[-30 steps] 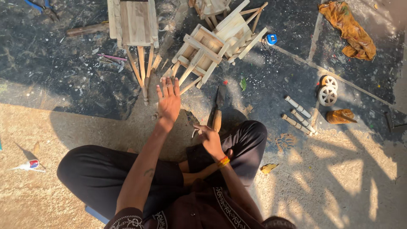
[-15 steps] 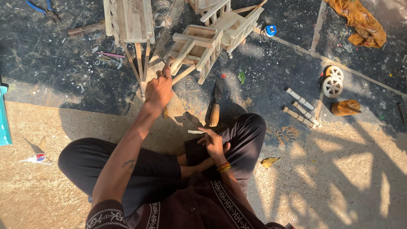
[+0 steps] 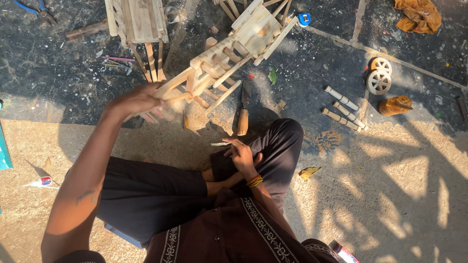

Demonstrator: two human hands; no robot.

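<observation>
Gripping the near shaft of a wooden cart frame point(image 3: 234, 53), the left hand point(image 3: 139, 100) sits at about ten o'clock from the person's lap, its fingers closed around the pale stick where the frame's long bars taper toward the sitter. A second earlier this hand lay flat and open on the ground short of the frame; half a second ago it had reached the bars; now it is clamped on them and the frame stands nearer and more tilted, which suggests that the piece is being drawn in for work. The right hand point(image 3: 242, 155) rests on the right knee at centre, fingers curled on a thin wooden sliver point(image 3: 220, 144) that points toward nine o'clock, much as in both earlier views. A knife with a wooden handle point(image 3: 243, 114) lies on the floor just beyond that hand, at twelve o'clock. A second slatted wooden frame point(image 3: 136, 19) stands at eleven o'clock. Three turned pegs point(image 3: 341, 108) and two small wooden wheels point(image 3: 379, 75) lie well apart at two o'clock, an orange cloth point(image 3: 418, 14) farther off at one o'clock.
</observation>
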